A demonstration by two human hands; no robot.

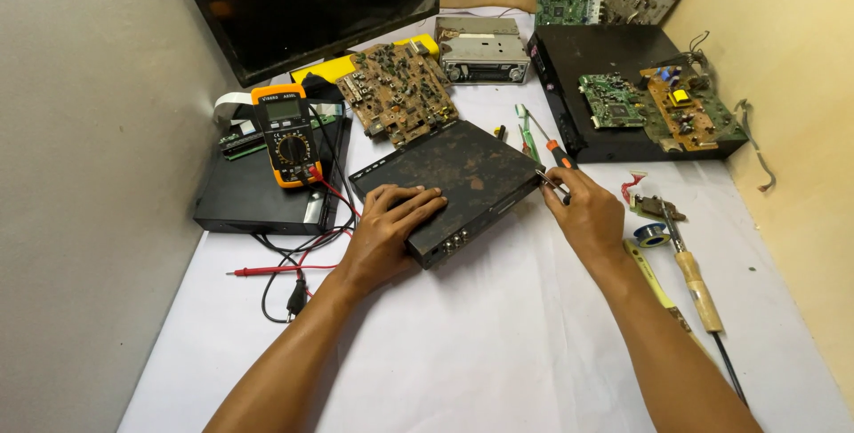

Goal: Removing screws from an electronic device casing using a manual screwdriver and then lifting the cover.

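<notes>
At three o'clock of the rusty black box (454, 186), your right hand (583, 211) fingers pinch a screwdriver (559, 162); your flat left hand (387, 228) steadies it, a slip could gouge

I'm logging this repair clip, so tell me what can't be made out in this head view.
- Screwdriver tip: hidden behind the right hand at the black box edge.
- Box top under the left hand: covered by the palm.
- Multimeter display: too small to tell.
- Monitor: cut off by the top edge.
- Soldering iron cord: runs out the bottom edge.
</notes>
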